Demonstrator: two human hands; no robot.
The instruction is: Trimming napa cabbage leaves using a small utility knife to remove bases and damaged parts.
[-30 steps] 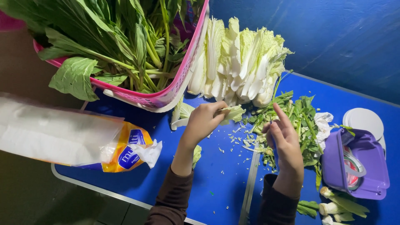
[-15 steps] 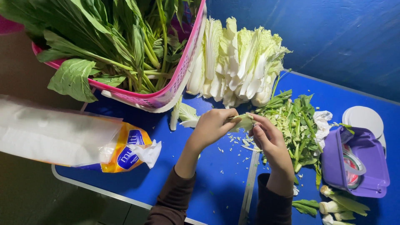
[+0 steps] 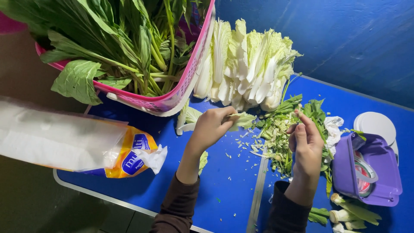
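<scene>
Blue folding table [image 3: 233, 190] set against blue wall [image 3: 345, 39]. Cabbage leaf [image 3: 241, 119] pinched in left hand [image 3: 211, 127]; right hand [image 3: 306, 144] half-curled, grip indeterminate, over green trimmings [image 3: 276, 138].

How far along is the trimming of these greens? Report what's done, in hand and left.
Done: a heap of cut scraps lies on the blue table. In hand: the left hand holds a pale cabbage leaf; the right hand rests by the scraps. Left: leafy greens fill the pink basket, cabbage pieces beside it.

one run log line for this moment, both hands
left hand: pinches pale leaf piece | right hand: over chopped greens | blue table
</scene>
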